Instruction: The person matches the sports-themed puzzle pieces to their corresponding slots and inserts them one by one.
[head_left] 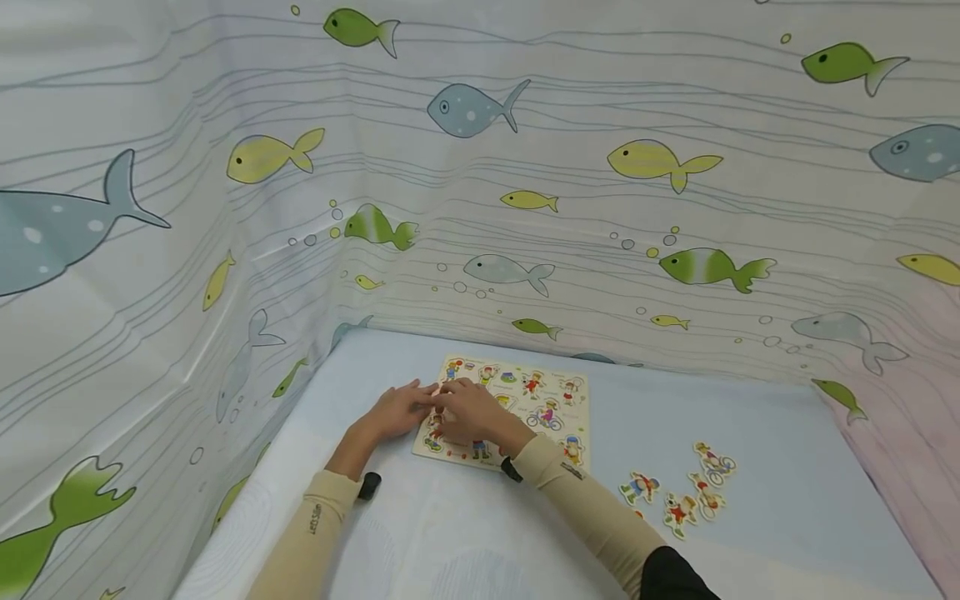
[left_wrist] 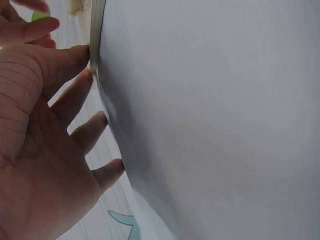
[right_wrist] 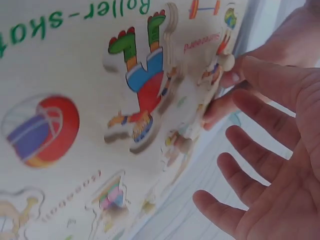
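We log: L hand, fingers apart, at puzzle bd edge; R hand ditto, over bd; cloth btwn bd & loose pcs.

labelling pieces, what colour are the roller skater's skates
Green, red-wheeled skates, best in the right wrist view.

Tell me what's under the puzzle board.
A pale blue surface shows around the puzzle board, which lies on it. Whatever else might be directly beneath is covered by the board and cannot be seen.
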